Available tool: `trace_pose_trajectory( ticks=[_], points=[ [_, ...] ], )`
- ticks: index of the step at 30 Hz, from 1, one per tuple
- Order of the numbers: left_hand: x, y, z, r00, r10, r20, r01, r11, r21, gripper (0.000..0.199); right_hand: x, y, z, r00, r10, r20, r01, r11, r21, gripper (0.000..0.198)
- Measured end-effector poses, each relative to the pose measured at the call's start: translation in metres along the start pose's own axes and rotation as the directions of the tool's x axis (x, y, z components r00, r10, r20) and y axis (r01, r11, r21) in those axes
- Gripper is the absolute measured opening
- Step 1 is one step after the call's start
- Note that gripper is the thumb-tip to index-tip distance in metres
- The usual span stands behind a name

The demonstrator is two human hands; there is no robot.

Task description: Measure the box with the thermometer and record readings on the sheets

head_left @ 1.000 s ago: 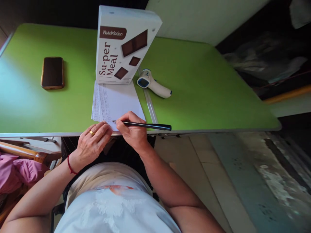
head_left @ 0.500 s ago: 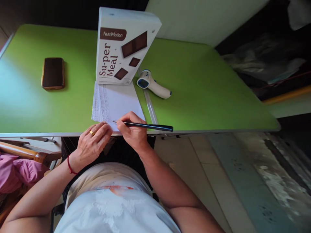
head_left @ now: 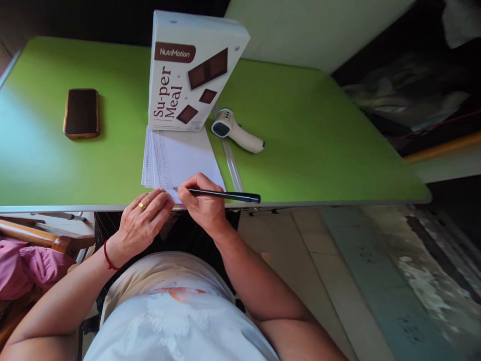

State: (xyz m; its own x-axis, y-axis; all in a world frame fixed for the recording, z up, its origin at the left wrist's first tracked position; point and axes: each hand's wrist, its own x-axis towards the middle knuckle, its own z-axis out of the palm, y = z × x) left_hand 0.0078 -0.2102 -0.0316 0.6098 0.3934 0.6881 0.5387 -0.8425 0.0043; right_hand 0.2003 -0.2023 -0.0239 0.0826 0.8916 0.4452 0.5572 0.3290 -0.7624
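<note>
Between the fingers of my right hand [head_left: 205, 204] is a black pen [head_left: 233, 194], its tip against white paper [head_left: 191, 155]. Rows of small handwriting run down the left side of the paper, which lies as several overlapping sheets. My left hand [head_left: 146, 213], with a ring and a red wrist cord, lies flat at the near edge, fingers stretched over the lower left corner of the sheets. A white "Su-per Meal" box [head_left: 180, 75] stands upright on the far end of the paper and hides that part.
The green table [head_left: 319, 140] ends just under my hands. A white infrared thermometer [head_left: 238, 133] lies to the right, across a clear ruler [head_left: 233, 165]. A dark phone [head_left: 81, 113] rests on the left. Pink cloth [head_left: 33, 265] hangs over a wooden chair below left.
My right hand and the pen have shifted slightly to the left along the paper. The left hand, box, thermometer and phone stay where they were.
</note>
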Motion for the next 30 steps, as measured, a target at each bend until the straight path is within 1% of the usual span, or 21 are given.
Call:
trace_pose_trajectory(
  ticks=[7,11,13,16,18,20,23,25,27,29,30],
  points=[
    [0.0,0.0,-0.001,1.0,-0.008,0.003,0.008,0.999,0.041,0.032,0.0,0.001,0.001,1.0,-0.008,-0.008,0.008,1.0,0.002,0.018],
    [-0.002,-0.001,0.0,1.0,-0.01,0.009,0.01,1.0,0.015,0.031,0.0,0.001,0.0,0.999,-0.033,-0.012,0.033,0.999,0.03,0.017],
    [-0.002,-0.001,0.001,1.0,-0.012,0.011,0.012,1.0,0.005,0.031,0.0,0.001,0.001,1.0,-0.018,-0.016,0.018,0.999,0.033,0.017],
    [-0.003,-0.001,0.002,1.0,-0.01,-0.001,0.01,1.0,0.014,0.027,0.0,0.001,0.002,0.998,0.018,-0.056,-0.016,0.999,0.044,0.018],
    [-0.004,-0.001,0.003,1.0,-0.007,-0.009,0.007,1.0,0.011,0.025,0.0,0.001,0.003,0.995,0.012,-0.096,-0.005,0.997,0.075,0.019],
    [-0.005,-0.002,0.004,1.0,-0.014,-0.004,0.014,1.0,-0.012,0.025,-0.001,0.001,0.004,0.992,0.007,-0.128,0.005,0.995,0.1,0.02],
    [-0.008,-0.003,0.003,0.999,-0.042,0.027,0.044,0.997,-0.068,0.028,0.0,0.002,0.002,0.988,0.025,-0.152,-0.01,0.995,0.1,0.02],
    [-0.009,-0.005,-0.001,0.996,-0.057,0.069,0.064,0.993,-0.099,0.029,0.005,0.005,-0.005,0.988,0.001,-0.154,0.01,0.997,0.071,0.016],
    [-0.008,-0.007,-0.007,0.992,-0.06,0.115,0.075,0.988,-0.133,0.027,0.015,0.011,-0.014,0.986,-0.073,-0.148,0.071,0.997,-0.019,0.014],
    [-0.003,-0.012,-0.016,0.986,-0.063,0.156,0.094,0.976,-0.198,0.025,0.029,0.017,-0.025,0.983,-0.145,-0.111,0.122,0.975,-0.188,0.015],
    [0.0,-0.016,-0.021,0.981,-0.07,0.182,0.114,0.962,-0.248,0.024,0.037,0.02,-0.029,0.985,-0.157,-0.073,0.129,0.948,-0.29,0.018]
  ],
)
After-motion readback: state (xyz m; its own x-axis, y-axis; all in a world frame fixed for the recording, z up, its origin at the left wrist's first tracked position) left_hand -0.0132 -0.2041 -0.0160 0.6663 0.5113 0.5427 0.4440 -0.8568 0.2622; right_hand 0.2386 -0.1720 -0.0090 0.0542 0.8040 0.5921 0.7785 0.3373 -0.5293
